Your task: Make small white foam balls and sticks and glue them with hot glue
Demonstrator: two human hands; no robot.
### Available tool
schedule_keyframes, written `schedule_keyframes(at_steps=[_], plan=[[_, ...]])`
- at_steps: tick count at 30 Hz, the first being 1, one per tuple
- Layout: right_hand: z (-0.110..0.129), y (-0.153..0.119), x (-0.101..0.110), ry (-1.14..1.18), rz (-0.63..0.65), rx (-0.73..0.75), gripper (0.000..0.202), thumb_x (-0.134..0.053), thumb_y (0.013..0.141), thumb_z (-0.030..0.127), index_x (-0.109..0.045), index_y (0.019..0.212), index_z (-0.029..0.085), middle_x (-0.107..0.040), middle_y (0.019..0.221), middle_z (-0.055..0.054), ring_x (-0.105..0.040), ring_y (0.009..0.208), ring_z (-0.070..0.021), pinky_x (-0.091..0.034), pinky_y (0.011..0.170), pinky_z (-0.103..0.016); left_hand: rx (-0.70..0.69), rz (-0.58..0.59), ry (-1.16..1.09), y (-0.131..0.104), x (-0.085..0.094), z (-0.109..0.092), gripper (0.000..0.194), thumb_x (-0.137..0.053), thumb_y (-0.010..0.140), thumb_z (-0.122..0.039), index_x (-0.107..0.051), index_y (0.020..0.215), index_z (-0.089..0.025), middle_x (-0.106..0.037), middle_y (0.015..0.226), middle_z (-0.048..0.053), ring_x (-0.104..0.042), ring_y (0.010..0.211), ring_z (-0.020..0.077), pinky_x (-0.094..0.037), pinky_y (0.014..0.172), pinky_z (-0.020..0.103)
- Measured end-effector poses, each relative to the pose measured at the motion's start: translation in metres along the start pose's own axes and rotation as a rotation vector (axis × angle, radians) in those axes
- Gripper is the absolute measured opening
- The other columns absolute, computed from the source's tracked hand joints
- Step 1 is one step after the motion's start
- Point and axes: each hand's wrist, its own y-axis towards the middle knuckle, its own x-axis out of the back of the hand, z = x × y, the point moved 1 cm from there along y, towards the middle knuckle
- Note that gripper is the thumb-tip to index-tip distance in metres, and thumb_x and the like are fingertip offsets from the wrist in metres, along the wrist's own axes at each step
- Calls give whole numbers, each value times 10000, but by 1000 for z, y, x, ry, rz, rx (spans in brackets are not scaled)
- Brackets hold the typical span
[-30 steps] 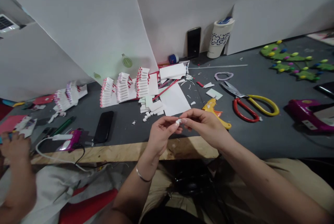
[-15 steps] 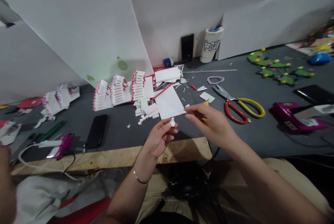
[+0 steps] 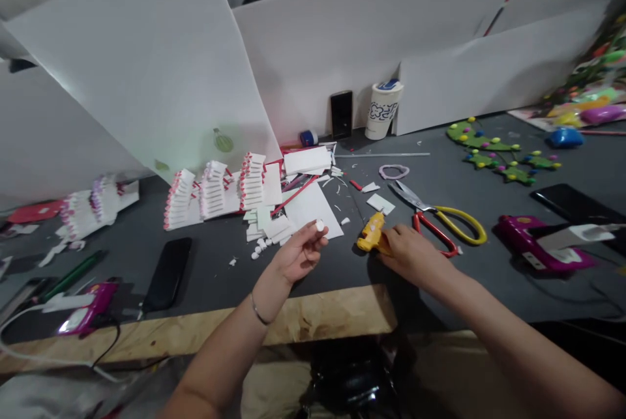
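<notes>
My left hand (image 3: 300,253) is closed in a pinch on a small white rounded piece (image 3: 319,225), held up above the front of the table. To its right, my right hand (image 3: 408,251) is wrapped round the handle of a yellow glue gun (image 3: 372,231), which lies on the dark tabletop with its body pointing away. Just beyond my left hand lies a white sheet of paper (image 3: 313,207). Beside it are several cut white strips (image 3: 278,229) and small white round pieces (image 3: 258,251). Scissors (image 3: 423,207) with one red and one yellow handle lie past my right hand.
Fanned white strips with red tips (image 3: 252,184) stand at the left. A phone (image 3: 169,274) lies near the wooden edge (image 3: 337,315); another phone (image 3: 341,114) leans beside a paper cup (image 3: 384,109). Purple power blocks (image 3: 528,243) with cables and green felt-like ornaments (image 3: 482,144) are also around.
My right hand has come down and right, and now grips the glue gun. My left hand still pinches the white piece. The view has tilted up a little.
</notes>
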Motion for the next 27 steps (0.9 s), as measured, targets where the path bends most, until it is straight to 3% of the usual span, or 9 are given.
schedule_keyframes(at_steps=[4,8,10,14,18,27], plan=[[-9,6,13,228,-38,-81,111,-552,732,182,-568,833,140,-618,819,-124,-609,740,-250,-461,655,-338,-8,13,-13,7,3,-4,15,-627,841,-140,-617,847,-130,-678,756,44,-622,557,66,-276,316,95],[2,-7,32,861,-43,-76,191,-426,871,310,-552,957,196,-643,796,-63,-619,671,-200,-486,573,-304,-79,22,30,6,6,-2,147,-714,775,-169,-604,870,-146,-667,770,24,-608,564,51,-289,323,82],[17,-16,38,1048,-66,-62,225,-455,890,408,-557,939,213,-646,775,-53,-614,635,-192,-496,545,-299,-117,34,59,3,5,-1,218,-765,724,-181,-601,864,-149,-666,773,17,-611,575,53,-296,323,78],[44,-28,41,991,-88,101,276,-517,871,473,-543,766,219,-589,665,-10,-558,558,-153,-457,506,-261,-153,52,134,-3,1,2,281,-812,669,-238,-606,832,-138,-666,751,18,-613,553,60,-300,310,81],[49,-26,40,875,-170,213,438,-424,893,588,-498,686,209,-528,593,0,-496,481,-128,-398,450,-248,-147,52,187,-7,-3,4,314,-830,635,-268,-614,822,-137,-669,732,17,-620,536,75,-320,307,90],[49,-22,41,722,-218,226,505,-394,891,633,-430,602,220,-489,501,31,-469,401,-96,-346,401,-212,-139,70,200,-8,-4,7,327,-841,610,-276,-627,815,-137,-711,808,49,-632,541,86,-355,303,100]])
